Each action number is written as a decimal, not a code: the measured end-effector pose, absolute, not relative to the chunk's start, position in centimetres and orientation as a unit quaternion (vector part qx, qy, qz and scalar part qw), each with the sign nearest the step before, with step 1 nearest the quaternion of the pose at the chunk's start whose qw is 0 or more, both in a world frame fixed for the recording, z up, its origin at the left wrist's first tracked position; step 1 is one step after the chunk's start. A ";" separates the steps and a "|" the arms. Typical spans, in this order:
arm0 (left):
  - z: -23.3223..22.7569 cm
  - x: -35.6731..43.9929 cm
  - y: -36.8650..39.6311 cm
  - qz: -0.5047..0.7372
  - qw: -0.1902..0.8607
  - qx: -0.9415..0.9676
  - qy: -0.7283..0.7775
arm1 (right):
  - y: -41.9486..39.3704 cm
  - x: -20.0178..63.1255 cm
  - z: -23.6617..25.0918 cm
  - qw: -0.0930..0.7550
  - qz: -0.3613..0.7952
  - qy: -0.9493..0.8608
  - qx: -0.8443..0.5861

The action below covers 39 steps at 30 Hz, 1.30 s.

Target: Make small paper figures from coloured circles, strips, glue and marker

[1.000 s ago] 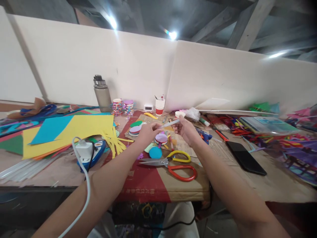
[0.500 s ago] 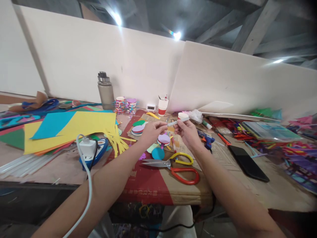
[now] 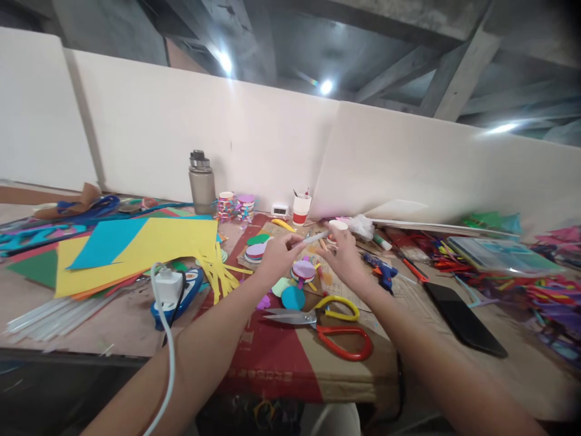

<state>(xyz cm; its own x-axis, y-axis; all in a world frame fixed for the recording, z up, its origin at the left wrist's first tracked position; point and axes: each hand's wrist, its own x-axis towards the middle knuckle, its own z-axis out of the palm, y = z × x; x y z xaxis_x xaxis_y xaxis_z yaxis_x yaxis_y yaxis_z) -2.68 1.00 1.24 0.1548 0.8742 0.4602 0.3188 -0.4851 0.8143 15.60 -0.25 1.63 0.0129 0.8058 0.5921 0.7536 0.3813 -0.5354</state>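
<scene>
Glue stick [image 3: 316,237], thin, pale and translucent, spans both hands' fingertips.

Directly under the raised left hand [image 3: 278,255] and right hand [image 3: 341,254], the surface [image 3: 521,369] is crowded: paper discs [image 3: 294,297] and a pair of scissors [image 3: 324,321] lie just toward the person. To the left, a white plug block [image 3: 167,284] with its cable and the fringed yellow sheet [image 3: 172,242] block the way. A glue gun [image 3: 384,275] and a black phone [image 3: 465,318] lie to the right. Bare cardboard shows near the front edge, right of the scissors, and past the phone.
</scene>
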 end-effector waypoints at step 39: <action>0.4 -0.6 -2.3 0.441 0.262 0.747 0.423 | 20.8 14.6 6.9 0.255 0.015 -0.629 -0.734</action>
